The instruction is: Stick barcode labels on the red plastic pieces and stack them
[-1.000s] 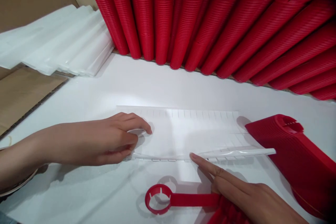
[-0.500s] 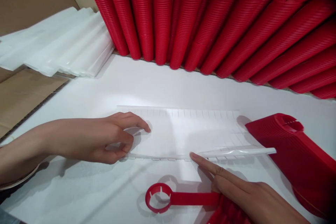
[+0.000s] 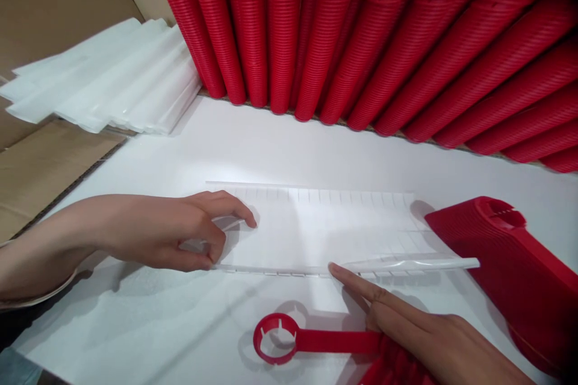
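Observation:
A clear plastic sheet [image 3: 307,225] with rows of short slits lies on the white table, its near edge folded up and rolled towards the right end. My left hand [image 3: 171,231] is at the sheet's left end, thumb and a bent finger closed at the near corner, index finger resting on the surface. My right hand [image 3: 406,325] presses a stretched index fingertip on the folded near edge; its other fingers are partly hidden. Just under it lies a red plastic strap with a toothed ring [image 3: 276,338], joined by more red pieces partly covered by the hand.
Tall stacks of nested red ring pieces [image 3: 311,42] line the back and right. A stack of white plastic sheets [image 3: 103,78] lies at the back left on cardboard [image 3: 54,162]. A bundle of red straps [image 3: 501,264] leans at the right.
The view has shifted slightly. Both hands keep almost the same places on the sheet; my left thumb and finger have drawn a little closer to its near corner.

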`<action>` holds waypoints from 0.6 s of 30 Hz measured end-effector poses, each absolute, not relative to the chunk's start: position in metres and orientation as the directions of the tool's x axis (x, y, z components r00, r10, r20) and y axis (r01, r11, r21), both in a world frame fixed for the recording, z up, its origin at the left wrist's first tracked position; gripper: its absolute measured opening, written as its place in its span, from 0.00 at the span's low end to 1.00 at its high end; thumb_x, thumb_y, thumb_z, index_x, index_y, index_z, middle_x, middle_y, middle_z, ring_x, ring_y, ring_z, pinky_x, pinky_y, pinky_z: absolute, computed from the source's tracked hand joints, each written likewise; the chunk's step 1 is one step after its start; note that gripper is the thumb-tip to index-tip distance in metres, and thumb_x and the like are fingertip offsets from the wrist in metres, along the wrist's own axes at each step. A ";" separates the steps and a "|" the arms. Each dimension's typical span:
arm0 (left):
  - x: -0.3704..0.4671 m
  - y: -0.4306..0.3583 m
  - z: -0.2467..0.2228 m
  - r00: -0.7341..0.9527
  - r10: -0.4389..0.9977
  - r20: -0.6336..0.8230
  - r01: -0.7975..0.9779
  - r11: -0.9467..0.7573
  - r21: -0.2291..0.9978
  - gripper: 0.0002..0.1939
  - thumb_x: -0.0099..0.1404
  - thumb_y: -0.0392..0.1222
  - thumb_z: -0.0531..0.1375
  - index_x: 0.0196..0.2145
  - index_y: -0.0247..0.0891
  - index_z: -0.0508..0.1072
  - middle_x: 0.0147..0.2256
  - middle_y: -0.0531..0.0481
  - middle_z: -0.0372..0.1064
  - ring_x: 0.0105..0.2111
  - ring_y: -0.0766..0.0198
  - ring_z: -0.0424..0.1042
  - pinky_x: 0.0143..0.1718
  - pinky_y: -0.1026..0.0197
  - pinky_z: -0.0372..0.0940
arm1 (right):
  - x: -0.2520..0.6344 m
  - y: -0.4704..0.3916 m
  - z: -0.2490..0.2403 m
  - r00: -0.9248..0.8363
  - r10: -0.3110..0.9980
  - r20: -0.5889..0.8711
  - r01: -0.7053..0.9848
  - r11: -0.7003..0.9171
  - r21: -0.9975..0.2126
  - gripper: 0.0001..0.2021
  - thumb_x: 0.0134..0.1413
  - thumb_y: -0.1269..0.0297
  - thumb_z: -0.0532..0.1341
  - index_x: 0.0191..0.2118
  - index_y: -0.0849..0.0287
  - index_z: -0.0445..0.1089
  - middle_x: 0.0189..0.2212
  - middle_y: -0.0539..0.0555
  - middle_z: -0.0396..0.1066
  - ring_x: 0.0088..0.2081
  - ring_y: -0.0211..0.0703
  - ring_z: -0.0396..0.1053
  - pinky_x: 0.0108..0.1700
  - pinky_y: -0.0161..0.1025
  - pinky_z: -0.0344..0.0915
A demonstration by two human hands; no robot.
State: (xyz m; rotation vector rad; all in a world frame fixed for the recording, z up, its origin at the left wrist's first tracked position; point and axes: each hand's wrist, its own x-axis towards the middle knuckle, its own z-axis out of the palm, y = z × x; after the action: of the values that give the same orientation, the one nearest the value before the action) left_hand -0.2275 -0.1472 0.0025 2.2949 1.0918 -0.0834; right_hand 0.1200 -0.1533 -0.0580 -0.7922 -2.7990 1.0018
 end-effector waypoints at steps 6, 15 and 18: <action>-0.229 -0.143 0.004 0.664 0.650 -0.369 0.728 -0.449 0.519 0.10 0.59 0.42 0.54 0.24 0.39 0.71 0.46 0.49 0.65 0.46 0.60 0.63 0.44 0.63 0.61 | 0.121 -0.153 -0.061 -0.867 0.489 -0.096 0.436 0.652 -0.621 0.36 0.48 0.70 0.58 0.62 0.46 0.45 0.58 0.51 0.52 0.51 0.52 0.63 0.44 0.43 0.69; -0.241 -0.140 0.002 0.653 0.649 -0.390 0.709 -0.341 0.617 0.07 0.57 0.43 0.57 0.25 0.42 0.73 0.48 0.51 0.63 0.42 0.60 0.65 0.42 0.62 0.61 | 0.119 -0.152 -0.057 -0.861 0.504 -0.073 0.428 0.638 -0.640 0.33 0.49 0.67 0.58 0.61 0.46 0.48 0.57 0.49 0.55 0.50 0.52 0.64 0.44 0.43 0.69; -0.240 -0.141 0.008 0.632 0.685 -0.361 0.693 -0.293 0.658 0.05 0.55 0.44 0.59 0.25 0.42 0.73 0.46 0.50 0.66 0.42 0.59 0.65 0.43 0.61 0.61 | 0.119 -0.152 -0.057 -0.857 0.511 -0.064 0.426 0.634 -0.646 0.33 0.49 0.68 0.57 0.61 0.45 0.49 0.57 0.49 0.55 0.50 0.52 0.64 0.44 0.43 0.69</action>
State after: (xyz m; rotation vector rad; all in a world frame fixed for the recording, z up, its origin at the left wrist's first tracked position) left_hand -0.2403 -0.1412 0.0081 2.0223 1.0783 -0.0124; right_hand 0.1193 -0.1523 -0.0567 -0.7850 -2.7253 1.0275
